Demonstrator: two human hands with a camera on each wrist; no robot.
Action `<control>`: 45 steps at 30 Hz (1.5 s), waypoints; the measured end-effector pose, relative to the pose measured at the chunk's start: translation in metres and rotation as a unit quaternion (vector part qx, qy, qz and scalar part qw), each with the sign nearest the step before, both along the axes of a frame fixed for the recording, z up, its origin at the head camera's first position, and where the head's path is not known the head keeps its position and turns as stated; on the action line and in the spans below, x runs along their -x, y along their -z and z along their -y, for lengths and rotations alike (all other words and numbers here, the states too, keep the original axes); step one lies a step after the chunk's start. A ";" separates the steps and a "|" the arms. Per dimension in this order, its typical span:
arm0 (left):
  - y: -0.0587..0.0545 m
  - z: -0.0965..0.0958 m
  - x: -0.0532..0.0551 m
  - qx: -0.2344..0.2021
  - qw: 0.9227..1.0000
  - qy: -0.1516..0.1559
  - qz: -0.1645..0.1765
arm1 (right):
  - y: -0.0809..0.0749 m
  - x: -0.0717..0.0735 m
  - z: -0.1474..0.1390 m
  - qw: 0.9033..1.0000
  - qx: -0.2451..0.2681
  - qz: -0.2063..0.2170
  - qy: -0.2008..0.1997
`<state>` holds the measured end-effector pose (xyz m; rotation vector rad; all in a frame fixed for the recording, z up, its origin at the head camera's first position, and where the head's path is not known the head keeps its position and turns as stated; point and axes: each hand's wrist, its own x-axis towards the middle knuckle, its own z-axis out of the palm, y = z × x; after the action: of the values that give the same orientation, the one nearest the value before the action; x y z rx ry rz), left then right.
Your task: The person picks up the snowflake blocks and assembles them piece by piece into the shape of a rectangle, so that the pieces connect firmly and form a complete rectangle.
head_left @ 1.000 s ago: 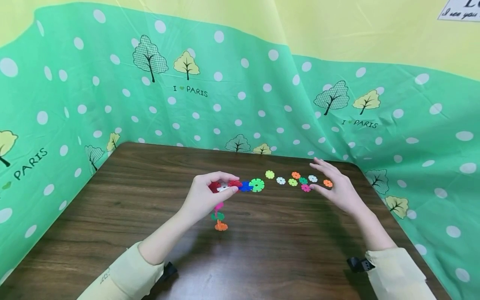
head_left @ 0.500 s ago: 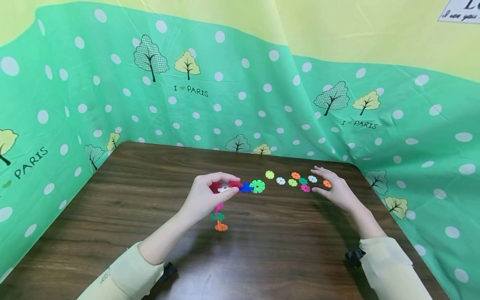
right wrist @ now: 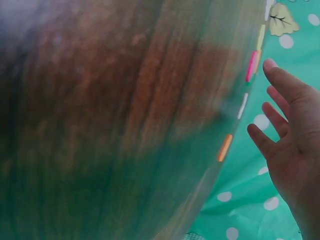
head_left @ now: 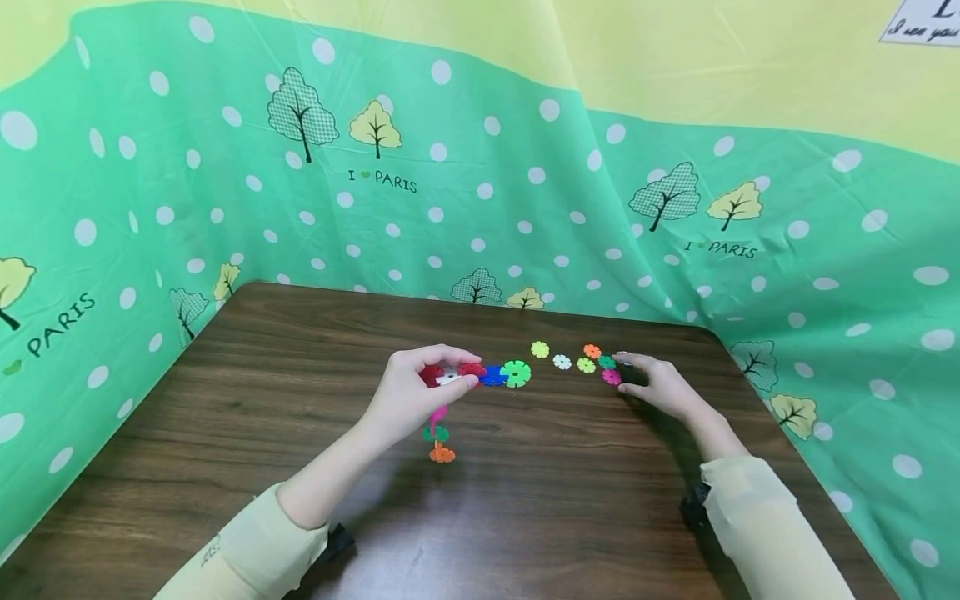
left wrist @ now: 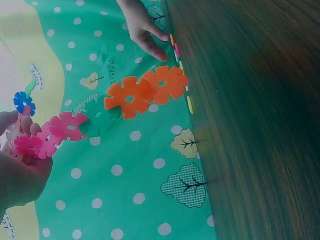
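My left hand [head_left: 408, 387] pinches a chain of notched plastic snowflake discs above the table. Red and white discs sit between its thumb and fingers, partly hidden by the hand. To the right the chain runs through a blue disc [head_left: 492, 375] to a light green disc [head_left: 516, 373]. Another branch hangs down with pink discs [left wrist: 69, 126], a green disc [left wrist: 100, 117] and two orange discs [left wrist: 129, 97]. Fingers spread and thumb apart, my right hand [head_left: 662, 390] hovers at the right end of the loose discs, nearest the pink disc [head_left: 611, 377] and dark green disc [head_left: 606, 362].
More loose discs lie near the far side of the brown wooden table [head_left: 555, 483]: a yellow disc [head_left: 540, 350], a white disc [head_left: 562, 362], a yellow-green disc [head_left: 586, 365] and an orange disc [head_left: 592, 352]. A green dotted curtain [head_left: 480, 200] hangs behind.
My right hand has moved left and lower, closer to the loose discs, now covering the white and orange ones at the right end. The left hand and its chain stay nearly still.
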<state>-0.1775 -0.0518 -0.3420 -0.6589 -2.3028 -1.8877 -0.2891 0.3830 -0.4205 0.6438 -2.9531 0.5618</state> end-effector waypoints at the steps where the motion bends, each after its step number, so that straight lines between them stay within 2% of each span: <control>1: 0.000 0.000 0.000 0.001 1.000 0.000 0.000 | 0.001 0.001 0.000 1.000 -0.001 0.003 0.001; 8: -0.002 -0.001 0.000 0.000 1.000 0.000 0.000 | 0.006 0.007 -0.001 0.999 -0.017 0.038 0.011; 15: -0.001 -0.001 0.000 0.000 1.000 0.000 -0.002 | 0.008 0.010 0.001 1.000 -0.011 0.025 0.011; 30: -0.005 -0.001 0.000 0.010 1.000 0.001 0.011 | 0.006 0.010 0.004 0.999 -0.026 0.006 -0.040; 36: -0.007 -0.001 -0.002 0.000 1.000 0.011 0.024 | 0.003 0.011 0.006 0.999 -0.029 0.028 -0.036; 45: -0.008 -0.002 -0.002 0.011 0.999 0.002 0.037 | 0.002 0.013 0.005 0.999 -0.014 0.044 -0.025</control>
<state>-0.1758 -0.0500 -0.3338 -0.6060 -2.3710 -1.9238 -0.3023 0.3781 -0.4227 0.7160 -3.0396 0.5698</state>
